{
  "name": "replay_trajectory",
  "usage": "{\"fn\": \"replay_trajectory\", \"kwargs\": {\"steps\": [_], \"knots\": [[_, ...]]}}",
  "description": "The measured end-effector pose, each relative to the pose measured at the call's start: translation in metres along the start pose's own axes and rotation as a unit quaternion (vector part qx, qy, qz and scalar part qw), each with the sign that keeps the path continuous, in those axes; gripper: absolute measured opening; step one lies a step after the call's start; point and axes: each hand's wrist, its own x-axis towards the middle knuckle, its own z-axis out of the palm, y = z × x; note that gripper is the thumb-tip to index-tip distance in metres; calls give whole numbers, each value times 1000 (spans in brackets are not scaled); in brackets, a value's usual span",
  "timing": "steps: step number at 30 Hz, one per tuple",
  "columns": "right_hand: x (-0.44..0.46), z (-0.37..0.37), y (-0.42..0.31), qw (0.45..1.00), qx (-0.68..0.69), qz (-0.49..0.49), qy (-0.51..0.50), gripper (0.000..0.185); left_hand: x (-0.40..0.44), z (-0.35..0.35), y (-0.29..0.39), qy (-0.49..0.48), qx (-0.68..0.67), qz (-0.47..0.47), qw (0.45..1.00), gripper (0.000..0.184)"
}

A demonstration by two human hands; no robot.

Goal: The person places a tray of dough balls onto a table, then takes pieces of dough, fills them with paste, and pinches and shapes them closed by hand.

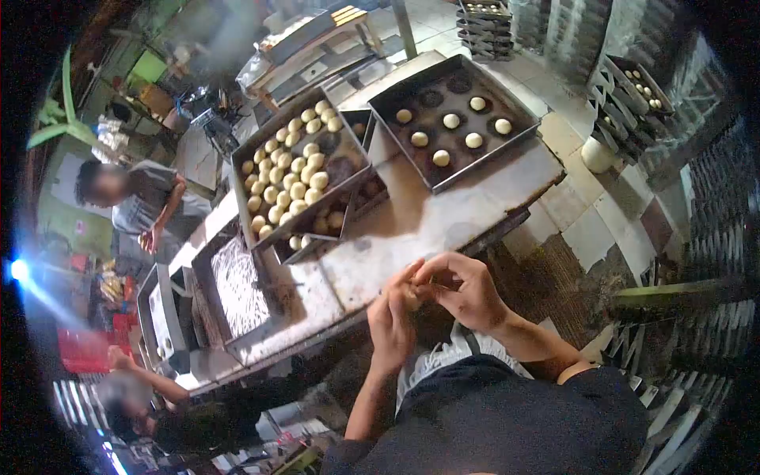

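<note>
My left hand [391,321] and my right hand [465,294] meet in front of my body, just off the table's near edge. The fingers of both are bent and pressed together at the tips. Whatever lies between them is small and mostly hidden, so I cannot make it out. Beyond my hands, a dark square tray [483,174] holds several pale, round dough balls [451,121], spaced apart. Left of it, another tray [348,172] carries many dough balls [297,190] packed close together, resting on top of other trays.
The worn white table [404,241] runs diagonally past me. A tray with a white, shiny inside [239,289] lies at its left part. Two people, one in a grey shirt [146,194], are across and to the left. Stacked trays [633,99] stand at the right.
</note>
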Motion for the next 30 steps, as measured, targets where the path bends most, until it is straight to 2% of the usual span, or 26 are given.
{"fn": "replay_trajectory", "kwargs": {"steps": [1, 3, 4, 7, 9, 10, 11, 12, 13, 14, 15, 17, 18, 19, 20, 21, 22, 23, 24, 25, 26, 27, 29, 30], "knots": [[12, -10, 0, 1000, 3, -1, 3, 14, 7, 9, -1, 11, 41, 58, 997, 48], [35, -26, 3, 997, -62, -26, -25, 12, 25, 18, 11, -7, 150, 68, 986, 48], [44, -27, 5, 998, -58, -22, -21, 12, 33, 16, 2, -12, 152, 64, 986, 48], [65, -23, 9, 970, -192, -145, -43, 13, 55, 2, -32, 13, 133, 53, 990, 45], [74, -13, 16, 968, -200, -146, -23, 13, 80, -20, -39, -58, 86, -169, 980, 41], [76, -12, 24, 975, -197, -98, -15, 13, 90, -30, -35, -120, 57, -219, 967, 40], [79, -10, 27, 980, -194, -51, -8, 14, 92, -40, -40, -121, 48, -217, 968, 40], [79, -7, 25, 985, -167, 32, 3, 14, 96, -48, -49, -178, 75, -197, 961, 41], [83, -1, 24, 983, -181, 29, -2, 14, 101, -54, -58, -231, 102, -174, 952, 42], [87, 6, 24, 976, -214, 11, 36, 14, 103, -54, -64, -222, -9, -119, 968, 42], [91, 11, 25, 967, -242, -6, 76, 14, 110, -56, -71, -238, 29, -67, 968, 42], [97, 14, 27, 965, -252, -35, 67, 13, 125, -67, -76, -242, -9, -92, 966, 42], [102, 25, 14, 977, -198, -11, 83, 10, 139, -71, -77, -243, -13, -97, 965, 42], [107, 31, 2, 984, -144, 14, 100, 8, 156, -70, -73, -283, -73, -76, 953, 40], [110, 22, 6, 983, -148, 24, 105, 8, 168, -67, -68, -322, -134, -54, 935, 37], [111, 4, 11, 975, -194, -26, 102, 17, 175, -63, -62, -328, -143, -61, 932, 37], [113, -9, 12, 963, -240, -77, 96, 26, 183, -56, -55, -353, -97, -3, 931, 35], [118, -6, 7, 962, -245, -70, 100, 26, 191, -47, -49, -375, -48, 55, 924, 32], [128, 3, 2, 981, -78, -59, 166, 39, 201, -37, -46, -351, -15, 134, 927, 24], [139, 10, 1, 968, 94, -48, 227, 53, 213, -32, -45, -353, -17, 131, 926, 24], [147, 9, 9, 968, 131, -68, 204, 70, 227, -27, -44, -299, 65, 219, 927, 23], [152, 8, 14, 959, 180, -51, 212, 65, 242, -19, -43, -235, 146, 305, 911, 23], [171, 14, 8, 910, 339, 0, 239, 65, 261, -1, -35, -150, 205, 312, 916, 19], [180, -4, 20, 924, 312, 8, 219, 58, 268, 8, -39, -117, 203, 312, 921, 17]]}}
